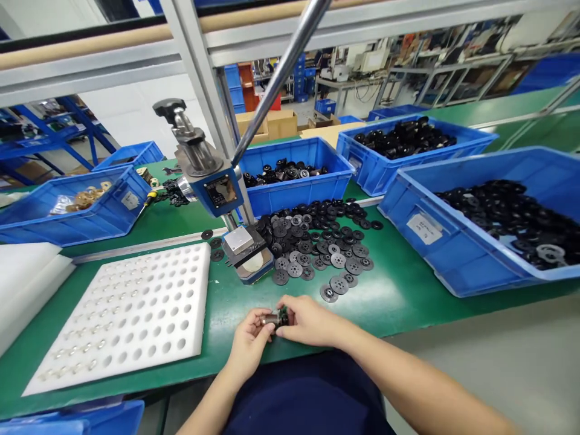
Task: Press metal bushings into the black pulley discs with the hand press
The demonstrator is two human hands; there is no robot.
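Both my hands meet at the front edge of the green bench and pinch one small part, a short metal cylinder with a dark green end (275,318). My left hand (248,341) grips its metal side with curled fingers. My right hand (310,322) closes on its dark end. Just beyond them lies a heap of black round discs (317,241), some with silver faces. A blue hand press (222,193) with a long steel lever (281,72) stands behind the hands.
A white foam tray (131,314) with rows of holes lies to the left. Blue bins hold black parts at the right (453,254), back middle (294,175) and back right (408,142). Another blue bin (77,208) with tan parts sits at the left.
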